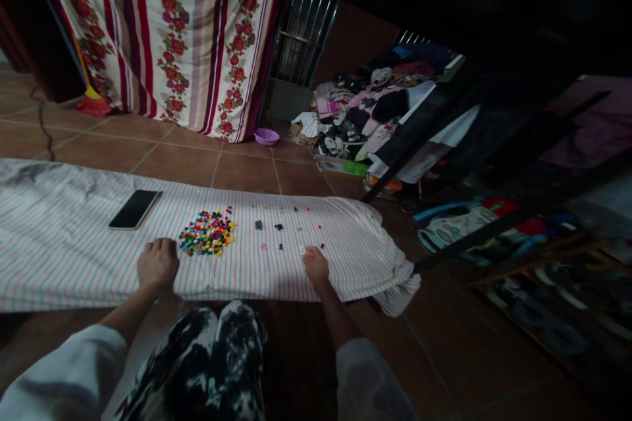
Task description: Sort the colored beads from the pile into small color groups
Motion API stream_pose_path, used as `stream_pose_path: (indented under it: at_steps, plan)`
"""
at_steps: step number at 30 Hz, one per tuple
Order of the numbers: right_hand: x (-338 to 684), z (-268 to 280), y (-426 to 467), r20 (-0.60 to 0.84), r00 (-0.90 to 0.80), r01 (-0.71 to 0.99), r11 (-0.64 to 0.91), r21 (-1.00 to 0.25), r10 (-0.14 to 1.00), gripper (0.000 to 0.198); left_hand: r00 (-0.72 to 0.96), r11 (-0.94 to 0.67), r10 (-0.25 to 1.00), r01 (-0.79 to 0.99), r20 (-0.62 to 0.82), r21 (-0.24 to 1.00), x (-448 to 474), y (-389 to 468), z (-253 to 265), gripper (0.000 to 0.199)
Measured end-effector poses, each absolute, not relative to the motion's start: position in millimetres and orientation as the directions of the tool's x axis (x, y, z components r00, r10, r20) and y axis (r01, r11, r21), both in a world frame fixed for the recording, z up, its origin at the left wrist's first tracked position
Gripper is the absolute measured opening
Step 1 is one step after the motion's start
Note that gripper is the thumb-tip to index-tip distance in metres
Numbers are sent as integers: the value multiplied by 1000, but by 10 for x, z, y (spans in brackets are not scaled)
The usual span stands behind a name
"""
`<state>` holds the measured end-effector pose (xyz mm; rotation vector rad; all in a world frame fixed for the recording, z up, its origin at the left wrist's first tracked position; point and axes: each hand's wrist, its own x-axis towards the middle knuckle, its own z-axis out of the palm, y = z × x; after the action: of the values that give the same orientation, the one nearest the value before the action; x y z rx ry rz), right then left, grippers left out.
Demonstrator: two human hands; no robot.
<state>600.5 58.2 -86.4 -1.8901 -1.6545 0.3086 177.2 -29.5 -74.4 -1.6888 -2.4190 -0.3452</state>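
Heaped colourful pieces, left hand beside, phone

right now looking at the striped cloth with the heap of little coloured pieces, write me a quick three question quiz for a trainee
1. Which thing lies on the striped cloth, left of the heap of multicoloured pieces?
a) a pair of scissors
b) a smartphone
c) a mug

2. True or false: the left hand is nearer the heap than the right hand is.

3. Fill in the colour: a ____ basin sits on the tiled floor near the lower right corner of the floral curtain.

Key: 1. b; 2. true; 3. purple.
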Motion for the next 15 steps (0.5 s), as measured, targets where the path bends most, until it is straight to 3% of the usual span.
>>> stream_pose_path:
  at_steps: [5,15]
  plan:
    - [5917,-868,684,172,189,812,-55,-581,967,36,-410,424,860,905,302,22,1888,-252,-719,41]
    - [5876,-933,741,192,202,847,-73,-527,960,36,-434,425,843,900,319,102,1908,-238,-719,34]
